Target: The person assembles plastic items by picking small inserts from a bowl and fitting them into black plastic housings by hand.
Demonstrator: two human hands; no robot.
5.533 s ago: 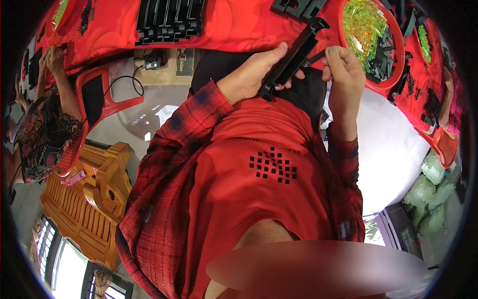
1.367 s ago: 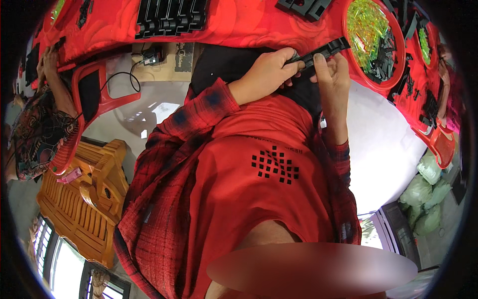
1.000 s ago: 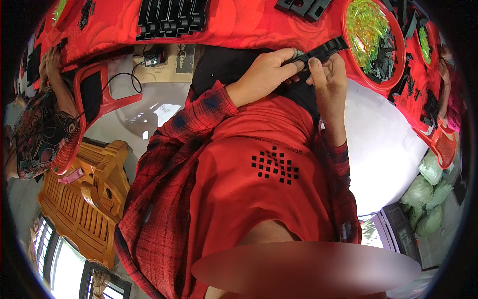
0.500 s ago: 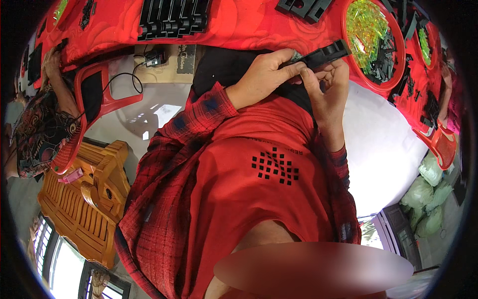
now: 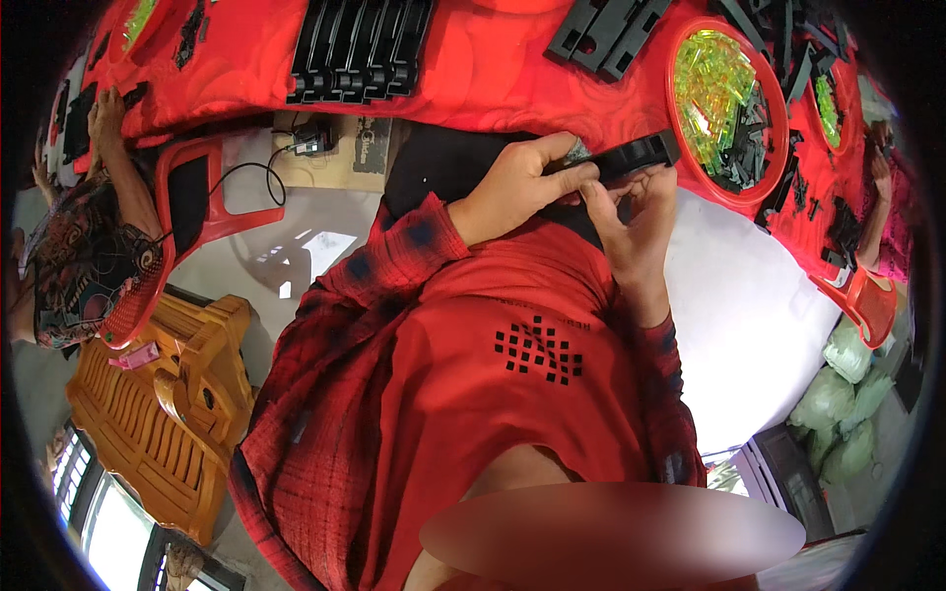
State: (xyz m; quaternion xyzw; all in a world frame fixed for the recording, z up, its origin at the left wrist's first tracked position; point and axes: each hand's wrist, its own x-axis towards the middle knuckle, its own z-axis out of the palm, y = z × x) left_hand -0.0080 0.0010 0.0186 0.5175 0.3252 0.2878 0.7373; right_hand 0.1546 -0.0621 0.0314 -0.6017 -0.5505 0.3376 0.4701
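Over my lap, just in front of the table edge, a long black plastic part is held in both hands. My left hand is closed round its near left end, thumb pressed on top. A small greyish bit shows beside that thumb, too little to name. My right hand grips the part from below, fingers curled under its far end and thumb close to the left thumb. To its right stands a red basin with clear yellow-green pieces and small black pieces in it.
Several long black channel-shaped parts lie in a row on the red tablecloth. Flat black parts lie farther right. Co-workers' hands show at both sides. A red chair and a wooden bench stand left.
The view has shifted a little, so the table sits lower in the picture. The black part has come slightly nearer to me and lies flatter. Both hands keep hold of it.
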